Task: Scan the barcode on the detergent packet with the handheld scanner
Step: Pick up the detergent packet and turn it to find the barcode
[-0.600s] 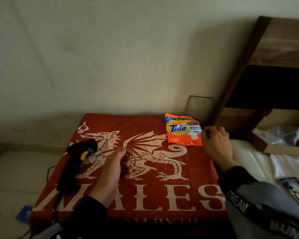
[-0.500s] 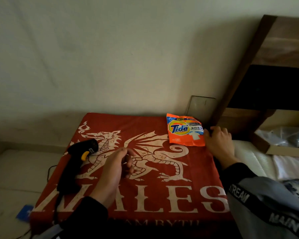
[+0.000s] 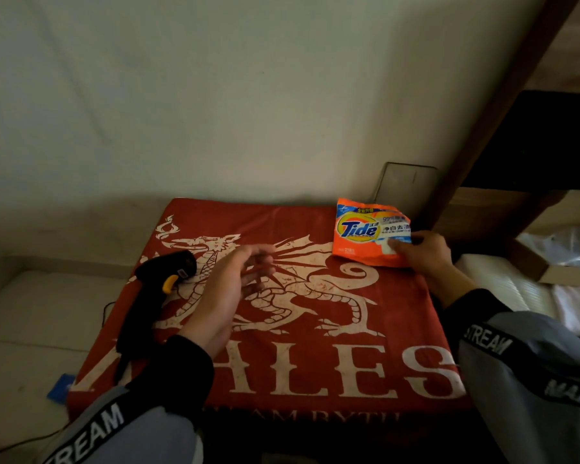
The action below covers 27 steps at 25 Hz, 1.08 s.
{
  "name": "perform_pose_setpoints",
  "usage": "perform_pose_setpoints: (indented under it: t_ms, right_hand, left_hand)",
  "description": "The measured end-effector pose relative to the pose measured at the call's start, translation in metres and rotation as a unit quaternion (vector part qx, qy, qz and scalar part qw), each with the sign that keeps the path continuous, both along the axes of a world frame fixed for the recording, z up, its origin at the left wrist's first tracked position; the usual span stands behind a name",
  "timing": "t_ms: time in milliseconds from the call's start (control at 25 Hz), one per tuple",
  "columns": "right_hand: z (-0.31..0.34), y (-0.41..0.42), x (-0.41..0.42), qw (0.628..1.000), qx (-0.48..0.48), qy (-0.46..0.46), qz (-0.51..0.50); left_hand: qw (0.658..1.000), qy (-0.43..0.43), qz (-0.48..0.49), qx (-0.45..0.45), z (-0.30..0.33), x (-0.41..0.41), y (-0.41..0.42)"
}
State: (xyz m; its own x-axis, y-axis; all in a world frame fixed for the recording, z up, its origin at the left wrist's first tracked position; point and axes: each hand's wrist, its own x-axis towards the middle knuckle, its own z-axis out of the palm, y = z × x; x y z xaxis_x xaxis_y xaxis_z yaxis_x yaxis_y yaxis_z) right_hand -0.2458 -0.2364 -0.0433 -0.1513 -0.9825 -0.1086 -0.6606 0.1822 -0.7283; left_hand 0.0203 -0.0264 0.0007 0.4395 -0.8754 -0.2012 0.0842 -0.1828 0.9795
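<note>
Items I log on the red dragon-print surface [image 3: 282,373]:
- Detergent packet [image 3: 365,234], orange, upper right of centre, label side up. My right hand [image 3: 422,254] has its grip closed on the packet's lower right corner.
- Handheld scanner [image 3: 154,289], black with a yellow trigger, lying at left of the frame.
- Left hand [image 3: 230,283], centre, beside the scanner, grip apart, fingers blurred, holding nothing.

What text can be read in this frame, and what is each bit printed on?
"Tide": orange detergent packet, held by the right hand; its Chinese print and "99%" are only partly legible.
"ALES": red dragon cloth; the line below is too dark.
"STREAM": left sleeve and right sleeve.
Scanner label: too small.
</note>
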Motion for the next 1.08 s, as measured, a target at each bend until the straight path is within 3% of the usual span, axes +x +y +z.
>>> perform_pose_setpoints:
  t_ms: [280, 520, 600, 840, 1080]
  right_hand:
    - [0.021, 0.013, 0.015, 0.976, -0.018, -0.217, 0.006]
    - [0.075, 0.061, 0.025, 0.891, 0.018, -0.442, 0.103]
    - [0.083, 0.082, 0.026, 0.877, 0.047, -0.455, 0.149]
    - [0.073, 0.133, 0.036, 0.843, 0.126, -0.477, 0.212]
    - [0.064, 0.145, 0.050, 0.853, 0.144, -0.473, 0.167]
  left_hand:
    - [1.000, 0.011, -0.011, -0.009, 0.002, -0.002, -0.004]
    - [0.999, -0.020, -0.025, -0.039, 0.007, -0.010, 0.001]
    - [0.998, -0.021, -0.048, -0.029, 0.007, -0.013, 0.001]
    - [0.989, 0.088, -0.116, -0.019, 0.005, -0.018, 0.000]
    - [0.994, 0.032, -0.079, -0.064, -0.004, -0.022, 0.002]
